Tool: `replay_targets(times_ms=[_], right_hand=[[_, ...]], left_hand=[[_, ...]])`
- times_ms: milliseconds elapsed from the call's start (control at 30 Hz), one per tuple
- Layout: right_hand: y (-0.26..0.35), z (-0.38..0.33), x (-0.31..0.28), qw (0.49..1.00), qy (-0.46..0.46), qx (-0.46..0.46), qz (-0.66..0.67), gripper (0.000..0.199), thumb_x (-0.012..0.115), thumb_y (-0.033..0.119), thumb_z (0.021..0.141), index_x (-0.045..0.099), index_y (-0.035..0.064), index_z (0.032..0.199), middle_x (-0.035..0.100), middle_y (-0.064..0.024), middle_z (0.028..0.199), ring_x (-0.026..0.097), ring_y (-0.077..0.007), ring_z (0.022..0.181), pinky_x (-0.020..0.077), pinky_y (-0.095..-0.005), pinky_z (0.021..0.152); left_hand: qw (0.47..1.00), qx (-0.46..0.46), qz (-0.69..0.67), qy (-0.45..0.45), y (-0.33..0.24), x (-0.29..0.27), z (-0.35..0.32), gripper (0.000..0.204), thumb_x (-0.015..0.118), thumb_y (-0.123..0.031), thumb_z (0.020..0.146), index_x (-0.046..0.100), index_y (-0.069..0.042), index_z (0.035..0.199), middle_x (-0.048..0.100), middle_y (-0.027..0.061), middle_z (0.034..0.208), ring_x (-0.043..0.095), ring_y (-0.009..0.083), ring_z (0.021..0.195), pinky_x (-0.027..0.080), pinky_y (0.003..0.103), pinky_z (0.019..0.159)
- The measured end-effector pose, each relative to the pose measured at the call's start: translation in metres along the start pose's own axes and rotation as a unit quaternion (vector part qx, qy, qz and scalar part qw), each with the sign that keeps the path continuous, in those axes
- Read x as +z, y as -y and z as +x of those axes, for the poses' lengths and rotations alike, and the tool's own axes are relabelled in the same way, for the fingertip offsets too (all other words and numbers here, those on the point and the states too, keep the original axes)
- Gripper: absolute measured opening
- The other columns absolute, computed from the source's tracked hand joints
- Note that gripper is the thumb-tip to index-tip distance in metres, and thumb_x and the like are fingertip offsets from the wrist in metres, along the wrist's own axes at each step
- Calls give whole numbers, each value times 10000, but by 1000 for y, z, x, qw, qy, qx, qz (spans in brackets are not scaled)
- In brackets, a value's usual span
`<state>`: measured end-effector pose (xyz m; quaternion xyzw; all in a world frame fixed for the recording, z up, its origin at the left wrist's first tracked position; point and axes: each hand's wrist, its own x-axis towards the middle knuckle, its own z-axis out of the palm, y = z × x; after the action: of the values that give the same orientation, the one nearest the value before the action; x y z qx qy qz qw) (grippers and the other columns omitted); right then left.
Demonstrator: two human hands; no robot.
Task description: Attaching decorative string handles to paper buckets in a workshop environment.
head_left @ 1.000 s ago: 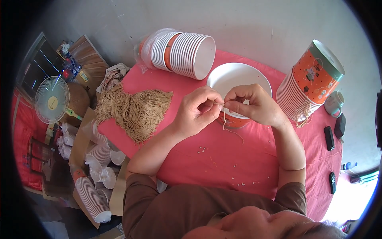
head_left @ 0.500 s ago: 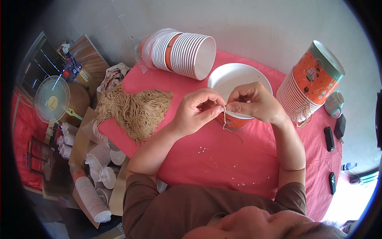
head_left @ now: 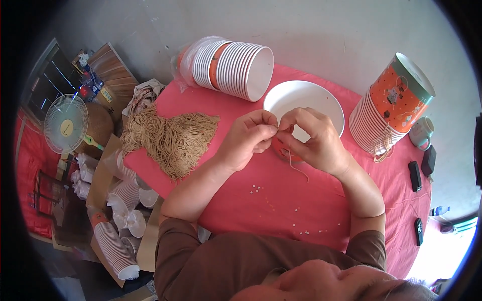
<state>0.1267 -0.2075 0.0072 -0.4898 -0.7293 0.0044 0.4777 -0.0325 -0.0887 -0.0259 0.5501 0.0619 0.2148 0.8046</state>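
Tan string (head_left: 297,171) hangs below my right hand, its loose end over the pink cloth. My left hand (head_left: 247,139) is closed in a pinch, thumb against forefinger, with its tip almost touching the right one. My right hand (head_left: 317,141) pinches thumb and forefinger together at the same spot. What lies between the fingertips is too small to make out, though the string leads down from there. Just beyond the hands stands a white-lined paper bucket (head_left: 286,96) with an orange outside, partly hidden by my right hand. Left of my hands lies a bundle of tan strings (head_left: 175,143).
On the pink-covered table (head_left: 241,215) lie small white beads (head_left: 256,188). Stacked paper buckets (head_left: 233,70) rest on their side at the back; another stack (head_left: 381,110) stands upside down at right, near a mug (head_left: 420,131). A carton of cups (head_left: 145,251) and a fan (head_left: 66,125) are left.
Both hands have turned and drawn their fingertips slightly up and left. The upper part of the string, seen earlier below the fingertips, is now hidden behind the right hand.
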Motion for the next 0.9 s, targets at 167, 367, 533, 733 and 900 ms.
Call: replay_targets(times_ms=[167, 367, 533, 733, 900], right_hand=[[-8, 0, -2, 1000, -6, -26, 16, 194, 725, -26, 745, 615, 46, 887, 671, -83, 782, 678, -262, 711, 516, -371, 683], [-5, -1, -3, 999, 3, 13, 34, 184, 706, -85, 759, 625, 10, 894, 660, -79, 819, 660, -209, 777, 529, -325, 689], [-2, -1, -2, 998, -6, 54, 41, 140, 719, -49, 795, 639, 3, 898, 673, -71, 817, 665, -182, 743, 538, -305, 668], [-2, -1, -3, 999, -15, 39, 20, 125, 702, -58, 786, 636, 0, 875, 665, -75, 801, 656, -175, 713, 535, -291, 632], [-3, -1, -6, 999, 1, 18, -31, 116, 682, -66, 785, 615, 0, 854, 624, -72, 746, 641, -168, 675, 524, -295, 585]], left_hand=[[997, -37, -66, 12, -3, 0, 2, 83, 579, -127, 937, 587, -51, 970, 505, -41, 747, 350, 8, 528, 251, 165, 455], [996, -34, -85, 13, 0, -5, 2, 106, 601, -145, 946, 610, -53, 1000, 559, -17, 763, 367, 8, 524, 256, 160, 448], [997, -12, -81, 9, 1, -6, 1, 101, 616, -140, 953, 622, -51, 1000, 611, 10, 793, 397, 9, 532, 275, 155, 455], [999, 22, -23, -7, 2, -3, 0, 105, 618, -111, 948, 628, -38, 1022, 623, 11, 809, 408, 4, 554, 290, 154, 476], [976, 123, 172, -55, -2, 8, -2, 93, 623, -23, 911, 628, 2, 1001, 618, -9, 832, 502, 3, 652, 405, 171, 550]])
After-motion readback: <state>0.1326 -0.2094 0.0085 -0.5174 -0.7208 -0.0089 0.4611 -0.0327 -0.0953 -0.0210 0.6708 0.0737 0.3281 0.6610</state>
